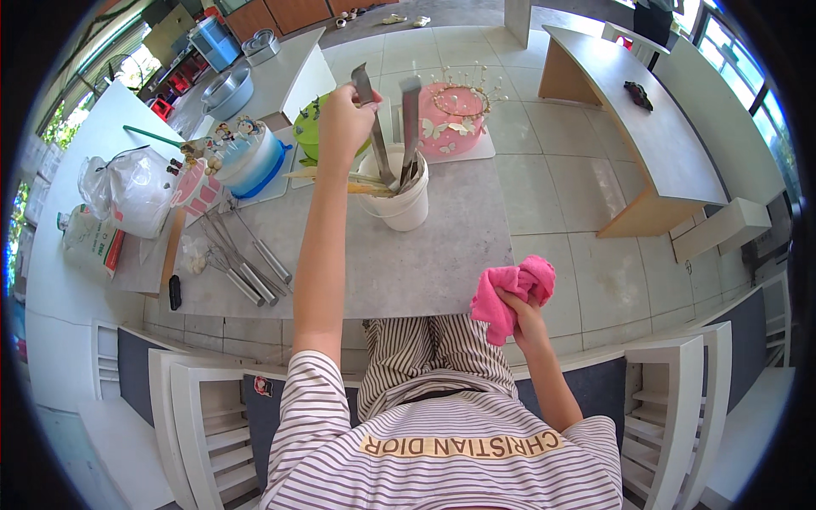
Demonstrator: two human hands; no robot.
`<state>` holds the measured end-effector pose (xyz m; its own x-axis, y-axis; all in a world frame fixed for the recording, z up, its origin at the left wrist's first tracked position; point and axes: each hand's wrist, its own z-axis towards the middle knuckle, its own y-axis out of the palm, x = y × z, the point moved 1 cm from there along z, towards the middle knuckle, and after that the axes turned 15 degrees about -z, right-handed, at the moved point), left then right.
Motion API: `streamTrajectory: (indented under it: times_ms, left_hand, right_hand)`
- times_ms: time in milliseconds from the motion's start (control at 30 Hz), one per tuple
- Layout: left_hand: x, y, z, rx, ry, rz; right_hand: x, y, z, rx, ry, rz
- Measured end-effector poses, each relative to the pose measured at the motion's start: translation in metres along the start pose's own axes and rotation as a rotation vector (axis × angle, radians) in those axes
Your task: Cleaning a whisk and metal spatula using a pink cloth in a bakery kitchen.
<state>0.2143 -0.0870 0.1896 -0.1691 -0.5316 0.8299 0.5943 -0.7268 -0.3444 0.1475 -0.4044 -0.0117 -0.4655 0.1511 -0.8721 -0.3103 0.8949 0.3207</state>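
In the head view, your left hand [348, 119] pinches a long, flat, silver metal tool [379, 146] near its top, fingers closed on it. Its low end is at the mouth of the round white plastic bucket [405, 211]; I can't tell how deep. Your right hand [526, 321] has its fingers wrapped around a soft, bright pink cloth [501, 293], just past the edge of the grey flat table [365, 268].

If you pull the tool up fast, it could catch the other wide silver metal blade [410, 119] and tip the bucket. The thin pale sticks [338, 179] poke out sideways, so your arm might knock them. Swing wide, and you could bump the round pink cake with white butterflies [450, 136] or the round bright green cake [309, 136].
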Motion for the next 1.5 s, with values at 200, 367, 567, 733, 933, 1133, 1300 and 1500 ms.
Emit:
streamTrajectory:
  times_ms: [200,367,567,733,933,1133,1300,1500]
  left_hand:
    - [-0.001,-0.008,0.0,0.165,0.082,-0.109]
    - [0.002,-0.011,-0.006,-0.134,-0.159,0.248]
    - [0.018,-0.024,-0.011,-0.164,-0.117,0.283]
    - [0.002,-0.014,-0.006,-0.161,-0.083,0.317]
    - [-0.012,-0.017,0.01,-0.483,-0.143,0.468]
    - [0.013,-0.031,-0.013,-0.309,0.129,0.472]
    - [0.022,-0.131,-0.047,0.459,0.042,0.361]
    - [-0.173,-0.185,-0.153,0.145,-0.598,0.917]
  right_hand:
    - [0.001,0.004,0.0,-0.036,-0.005,0.012]
    - [0.005,0.004,-0.001,-0.025,-0.017,0.013]
    - [0.002,0.004,-0.001,-0.017,0.01,-0.005]
    - [0.005,0.01,0.0,-0.028,0.017,-0.026]
    - [0.014,0.012,0.002,-0.015,0.006,-0.038]
    - [0.021,0.006,0.01,-0.022,-0.111,-0.2]
    - [0.008,0.005,0.009,0.214,-0.375,-0.587]
    - [-0.006,0.011,0.013,0.17,-0.444,-0.737]
